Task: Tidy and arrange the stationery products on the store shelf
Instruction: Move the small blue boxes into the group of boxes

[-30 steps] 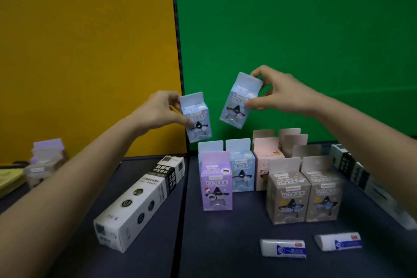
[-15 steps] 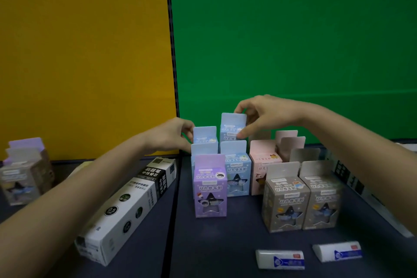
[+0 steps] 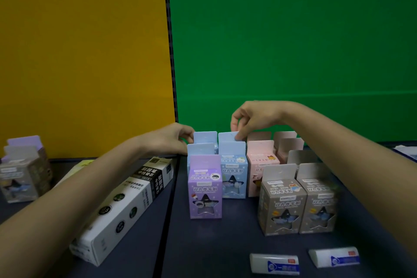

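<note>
Small star-window sharpener boxes stand in rows on the dark shelf (image 3: 225,244). My left hand (image 3: 173,140) grips the side of the rear left blue box (image 3: 205,136), which stands behind another blue box (image 3: 199,149). My right hand (image 3: 250,119) pinches the top tab of the rear right blue box (image 3: 227,136), which stands behind the front blue box (image 3: 233,171). A purple box (image 3: 205,187) stands in front of the left column. Pink boxes (image 3: 259,165) and two grey boxes (image 3: 282,203) stand to the right.
A long white and black refill box (image 3: 126,198) lies slanted at the left, under my left forearm. Two white erasers (image 3: 275,263) (image 3: 334,256) lie at the front. More grey and purple boxes (image 3: 20,171) stand at the far left. Yellow and green panels back the shelf.
Both hands have brought the two blue boxes down from the air and set them upright at the back of the blue columns. The camera has tilted up slightly.
</note>
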Demonstrator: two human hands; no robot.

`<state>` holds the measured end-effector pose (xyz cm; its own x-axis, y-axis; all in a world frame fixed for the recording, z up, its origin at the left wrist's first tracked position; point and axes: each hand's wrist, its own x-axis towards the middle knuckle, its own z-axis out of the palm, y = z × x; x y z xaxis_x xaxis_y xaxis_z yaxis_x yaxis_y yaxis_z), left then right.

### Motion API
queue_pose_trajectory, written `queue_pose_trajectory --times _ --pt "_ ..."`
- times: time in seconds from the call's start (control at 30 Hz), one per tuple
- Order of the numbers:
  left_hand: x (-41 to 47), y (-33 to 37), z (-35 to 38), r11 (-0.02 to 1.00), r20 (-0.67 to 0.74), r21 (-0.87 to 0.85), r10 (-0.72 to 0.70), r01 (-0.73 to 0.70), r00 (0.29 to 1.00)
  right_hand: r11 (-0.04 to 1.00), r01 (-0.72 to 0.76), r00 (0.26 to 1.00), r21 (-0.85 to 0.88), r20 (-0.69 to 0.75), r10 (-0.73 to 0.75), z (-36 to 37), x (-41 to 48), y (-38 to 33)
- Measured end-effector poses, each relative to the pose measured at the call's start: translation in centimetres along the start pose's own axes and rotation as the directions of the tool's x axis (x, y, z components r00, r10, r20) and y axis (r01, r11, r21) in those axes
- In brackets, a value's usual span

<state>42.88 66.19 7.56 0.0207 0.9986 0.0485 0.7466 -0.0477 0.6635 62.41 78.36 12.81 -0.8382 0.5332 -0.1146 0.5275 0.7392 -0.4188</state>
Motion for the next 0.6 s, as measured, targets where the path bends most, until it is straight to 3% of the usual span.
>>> queue_pose_trajectory --times 0.13,0.3,0.6 --pt "-0.18 0.32 -0.23 0.995 0.015 -0.103 -0.002 0.003 1.0 0.994 -0.011 1.0 -0.104 -0.021 0.008 0.25 0.14 0.06" --pt "0.17 0.6 -0.26 0.999 -0.038 -0.013 0.038 -0.039 0.999 0.987 0.02 0.998 -0.157 -0.06 -0.03 0.36 0.0 -0.15" --pt "0.05 0.77 -0.19 0.999 -0.025 -0.025 0.045 -0.046 0.999 0.989 0.014 0.998 -0.15 -0.061 -0.024 0.51 -0.22 -0.18"
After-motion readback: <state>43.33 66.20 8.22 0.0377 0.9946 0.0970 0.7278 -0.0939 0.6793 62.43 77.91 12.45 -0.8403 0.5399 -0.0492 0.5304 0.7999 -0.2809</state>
